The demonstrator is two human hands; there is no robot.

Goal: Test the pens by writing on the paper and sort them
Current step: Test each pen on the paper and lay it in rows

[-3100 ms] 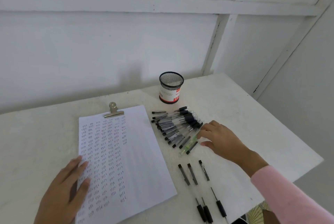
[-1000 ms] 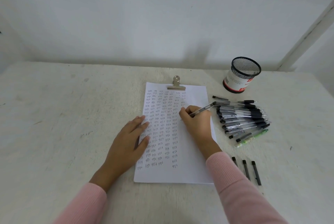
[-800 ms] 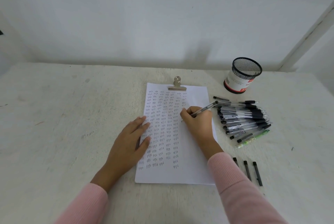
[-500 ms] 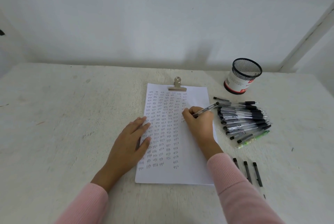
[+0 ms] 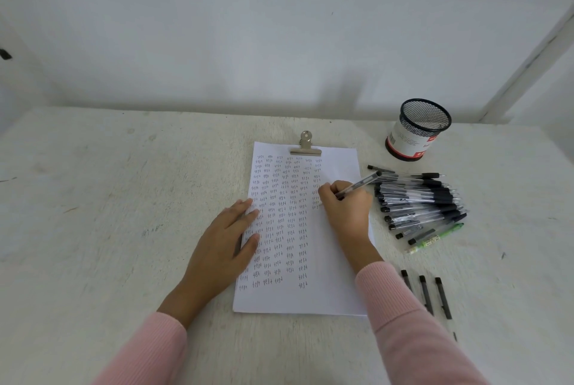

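A white sheet of paper (image 5: 329,291) lies under a metal clip (image 5: 306,147) on the table, covered with columns of small handwritten words. My left hand (image 5: 226,244) rests flat on the sheet's left edge. My right hand (image 5: 349,209) grips a clear pen (image 5: 362,183) with its tip down on the sheet, at the right-hand column of words; the tip is hidden by my fingers. A pile of several clear pens with black caps (image 5: 419,204) lies to the right of the sheet. Three more pens (image 5: 425,293) lie apart, nearer to me.
A black mesh pen cup (image 5: 416,131) with a red and white label stands at the back right. A green pen (image 5: 438,237) lies at the near edge of the pile. The white table (image 5: 108,213) meets a white wall behind.
Three seconds ago my right hand was at the pen pile. Over the last second it holds a pen on the sheet and has shifted slightly along the right-hand column. My left hand stays put.
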